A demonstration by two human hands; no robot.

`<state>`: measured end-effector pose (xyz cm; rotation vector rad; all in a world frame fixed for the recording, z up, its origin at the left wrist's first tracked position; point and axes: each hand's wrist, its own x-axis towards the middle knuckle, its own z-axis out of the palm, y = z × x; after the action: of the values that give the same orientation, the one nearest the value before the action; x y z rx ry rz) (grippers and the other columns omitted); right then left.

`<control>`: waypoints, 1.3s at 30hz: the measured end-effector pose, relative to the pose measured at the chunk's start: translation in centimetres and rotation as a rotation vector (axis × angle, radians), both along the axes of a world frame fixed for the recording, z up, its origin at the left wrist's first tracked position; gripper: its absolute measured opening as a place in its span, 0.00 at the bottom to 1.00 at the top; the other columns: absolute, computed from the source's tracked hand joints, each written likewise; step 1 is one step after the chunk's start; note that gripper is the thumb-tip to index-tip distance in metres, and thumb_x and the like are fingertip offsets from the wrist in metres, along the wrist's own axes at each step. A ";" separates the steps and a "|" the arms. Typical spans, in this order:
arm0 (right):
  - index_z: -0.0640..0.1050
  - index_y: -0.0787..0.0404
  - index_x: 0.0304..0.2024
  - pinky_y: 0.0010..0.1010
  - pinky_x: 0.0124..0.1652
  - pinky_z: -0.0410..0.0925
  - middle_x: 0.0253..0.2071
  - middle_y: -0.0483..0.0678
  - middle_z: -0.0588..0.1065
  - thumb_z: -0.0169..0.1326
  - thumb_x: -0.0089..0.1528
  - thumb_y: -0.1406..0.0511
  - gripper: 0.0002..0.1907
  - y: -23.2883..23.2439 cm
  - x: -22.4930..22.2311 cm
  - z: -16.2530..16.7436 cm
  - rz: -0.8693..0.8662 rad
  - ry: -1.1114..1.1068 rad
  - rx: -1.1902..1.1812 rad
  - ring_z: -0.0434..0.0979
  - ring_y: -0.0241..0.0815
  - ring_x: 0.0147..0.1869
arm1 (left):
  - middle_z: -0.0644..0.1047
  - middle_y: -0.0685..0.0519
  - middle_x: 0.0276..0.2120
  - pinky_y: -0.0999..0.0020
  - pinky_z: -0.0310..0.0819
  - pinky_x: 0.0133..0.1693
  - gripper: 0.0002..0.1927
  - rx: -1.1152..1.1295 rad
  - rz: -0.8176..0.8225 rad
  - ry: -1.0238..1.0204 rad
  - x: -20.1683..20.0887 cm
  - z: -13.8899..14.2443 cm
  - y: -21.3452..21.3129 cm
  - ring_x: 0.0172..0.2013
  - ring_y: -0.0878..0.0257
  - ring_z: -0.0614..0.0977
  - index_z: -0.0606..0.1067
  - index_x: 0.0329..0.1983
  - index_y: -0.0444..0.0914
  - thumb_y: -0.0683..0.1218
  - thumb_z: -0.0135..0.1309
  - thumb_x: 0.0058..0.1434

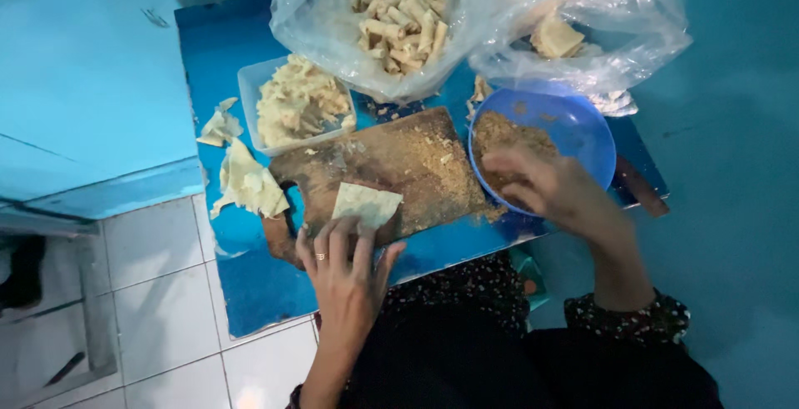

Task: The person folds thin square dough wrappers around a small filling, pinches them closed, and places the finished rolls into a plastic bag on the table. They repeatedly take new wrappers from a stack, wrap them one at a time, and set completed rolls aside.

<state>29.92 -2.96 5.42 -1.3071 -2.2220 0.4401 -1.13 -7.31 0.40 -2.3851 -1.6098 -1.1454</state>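
Nearest the camera, at the bottom of the frame, sits the person's dark clothing with patterned cuffs, and from it the left hand (345, 272) reaches up to the lower centre, fingers spread flat and resting on the near corner of a pale square wrapper (367, 204), pinning it rather than gripping it. That wrapper lies on a brown wooden cutting board (399, 168) in the middle of the frame, dusted with crumbly filling. To the right of centre, the right hand (545, 184) dips its curled fingers into a blue bowl (578, 126) holding brown crumb filling (508, 138); whether a pinch is already held cannot be told, since the fingertips are buried. By my reading the step in hand is taking filling for the laid-out wrapper, and the next move would call for carrying a small pinch across to the sheet while the left hand keeps it flat. Above the board, a clear tub (250, 93) holds folded pale pieces, a plastic bag (374, 34) at the top centre holds rolled pieces, and a second bag (599, 26) at the upper right is crumpled so its contents are hard to make out. Loose wrapper scraps (245, 180) lie on the blue table (250, 284) at left. Some dark thing at the right edge of the table is unclear.
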 end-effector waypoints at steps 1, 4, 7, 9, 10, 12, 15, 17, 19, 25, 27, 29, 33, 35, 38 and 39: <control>0.75 0.64 0.52 0.33 0.38 0.76 0.46 0.54 0.81 0.59 0.57 0.70 0.19 0.0 -0.1 -0.1 -0.006 0.009 -0.007 0.85 0.49 0.44 | 0.74 0.45 0.50 0.35 0.57 0.63 0.23 -0.006 -0.004 -0.013 0.0 0.0 0.0 0.54 0.47 0.75 0.76 0.45 0.36 0.55 0.68 0.55; 0.76 0.63 0.49 0.33 0.38 0.76 0.41 0.51 0.82 0.59 0.61 0.70 0.13 -0.2 -0.8 -0.4 -0.088 -0.009 -0.017 0.86 0.47 0.42 | 0.74 0.46 0.49 0.37 0.58 0.62 0.19 -0.005 0.011 -0.087 -0.2 0.3 -0.1 0.52 0.48 0.75 0.77 0.43 0.37 0.53 0.68 0.56; 0.77 0.63 0.45 0.33 0.37 0.74 0.38 0.52 0.82 0.61 0.60 0.70 0.11 -0.4 -1.1 -0.4 -0.258 -0.036 -0.044 0.85 0.46 0.40 | 0.75 0.47 0.49 0.42 0.60 0.62 0.14 -0.003 0.125 -0.178 -1.0 0.8 -0.7 0.54 0.48 0.76 0.77 0.43 0.39 0.49 0.67 0.59; 0.78 0.64 0.46 0.31 0.37 0.75 0.38 0.52 0.82 0.61 0.60 0.71 0.12 -0.4 -1.1 0.0 -0.314 0.030 -0.085 0.85 0.44 0.40 | 0.75 0.47 0.51 0.45 0.61 0.62 0.11 -0.007 0.263 -0.187 -1.5 1.1 -0.9 0.54 0.48 0.75 0.78 0.44 0.39 0.46 0.66 0.62; 0.78 0.65 0.45 0.31 0.38 0.75 0.38 0.52 0.82 0.62 0.60 0.70 0.12 -0.4 -1.3 0.2 -0.378 0.087 -0.077 0.85 0.42 0.40 | 0.75 0.47 0.50 0.45 0.61 0.61 0.11 -0.018 0.286 -0.164 -1.8 1.2 -0.9 0.53 0.48 0.75 0.78 0.44 0.39 0.46 0.66 0.62; 0.78 0.66 0.44 0.30 0.39 0.76 0.38 0.51 0.81 0.65 0.60 0.69 0.12 -0.2 -2.1 0.7 -0.501 0.196 -0.065 0.85 0.40 0.41 | 0.75 0.48 0.48 0.45 0.60 0.61 0.11 -0.041 0.337 -0.123 -2.1 1.4 -0.7 0.53 0.49 0.75 0.79 0.44 0.39 0.47 0.66 0.61; 0.76 0.62 0.48 0.28 0.45 0.78 0.42 0.47 0.82 0.61 0.62 0.68 0.12 0.0 -5.6 0.4 -0.287 0.597 -0.198 0.85 0.35 0.46 | 0.76 0.49 0.48 0.43 0.57 0.62 0.13 -0.059 0.330 -0.092 -1.6 1.4 -0.4 0.52 0.49 0.75 0.78 0.42 0.39 0.49 0.67 0.60; 0.81 0.61 0.44 0.30 0.45 0.76 0.46 0.54 0.81 0.63 0.62 0.71 0.08 -0.1 -9.0 -0.7 -0.055 0.390 0.028 0.84 0.41 0.46 | 0.76 0.50 0.48 0.43 0.57 0.62 0.12 -0.063 0.338 -0.098 -1.1 1.4 -0.3 0.53 0.49 0.74 0.79 0.42 0.40 0.49 0.66 0.60; 0.79 0.61 0.45 0.29 0.42 0.76 0.41 0.47 0.83 0.65 0.61 0.69 0.12 -0.4 -12.7 -2.0 -0.126 0.325 -0.061 0.86 0.38 0.43 | 0.76 0.50 0.48 0.42 0.56 0.62 0.12 -0.070 0.339 -0.106 -0.8 1.3 -0.3 0.53 0.49 0.74 0.79 0.43 0.40 0.48 0.65 0.60; 0.76 0.65 0.56 0.40 0.48 0.74 0.51 0.52 0.79 0.61 0.57 0.72 0.23 -1.1 -16.0 -2.4 0.087 0.009 0.336 0.81 0.53 0.53 | 0.76 0.48 0.48 0.40 0.55 0.63 0.08 -0.053 0.333 -0.055 -0.1 1.0 0.3 0.53 0.48 0.74 0.78 0.42 0.38 0.45 0.61 0.61; 0.77 0.61 0.54 0.38 0.47 0.73 0.50 0.50 0.79 0.61 0.59 0.71 0.19 -0.8 -15.7 -1.5 0.044 0.050 0.356 0.80 0.52 0.53 | 0.76 0.48 0.46 0.40 0.56 0.63 0.06 -0.048 0.329 -0.057 0.2 1.0 0.5 0.51 0.48 0.74 0.77 0.39 0.39 0.44 0.61 0.62; 0.78 0.58 0.52 0.38 0.46 0.72 0.47 0.50 0.78 0.61 0.60 0.69 0.17 -0.6 -14.7 -0.4 -0.047 0.056 0.341 0.78 0.52 0.52 | 0.74 0.47 0.42 0.40 0.58 0.63 0.06 -0.059 0.311 -0.076 0.6 1.0 0.6 0.49 0.48 0.74 0.77 0.38 0.38 0.44 0.61 0.62; 0.79 0.58 0.48 0.43 0.43 0.69 0.42 0.53 0.74 0.63 0.60 0.64 0.14 -0.5 -12.5 0.7 -0.176 -0.025 0.266 0.75 0.55 0.49 | 0.74 0.47 0.37 0.43 0.60 0.61 0.06 -0.045 0.255 -0.129 0.8 1.3 0.8 0.45 0.47 0.75 0.75 0.37 0.38 0.43 0.61 0.63; 0.78 0.59 0.44 0.44 0.41 0.68 0.41 0.54 0.73 0.63 0.60 0.63 0.12 -0.6 -12.4 0.2 -0.184 -0.045 0.219 0.74 0.55 0.47 | 0.74 0.48 0.35 0.44 0.61 0.61 0.06 -0.076 0.232 -0.152 0.8 1.5 0.8 0.43 0.49 0.76 0.75 0.38 0.37 0.42 0.61 0.63; 0.78 0.59 0.41 0.44 0.41 0.68 0.40 0.53 0.73 0.62 0.62 0.65 0.08 -0.4 -12.7 -0.8 -0.190 0.001 0.153 0.75 0.54 0.46 | 0.76 0.48 0.36 0.45 0.62 0.61 0.07 -0.078 0.178 -0.227 1.0 1.6 0.7 0.42 0.51 0.77 0.75 0.42 0.36 0.40 0.59 0.63; 0.78 0.59 0.41 0.43 0.41 0.68 0.40 0.52 0.73 0.62 0.62 0.66 0.08 -0.4 -12.8 -1.0 -0.183 0.036 0.146 0.76 0.54 0.45 | 0.77 0.48 0.37 0.45 0.62 0.61 0.08 -0.075 0.162 -0.256 1.1 1.6 0.7 0.43 0.51 0.78 0.74 0.44 0.35 0.40 0.59 0.64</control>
<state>17.17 -3.33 4.41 -1.3967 -2.0407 0.2272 -0.06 -6.65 2.01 -2.1725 -1.9132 -1.4285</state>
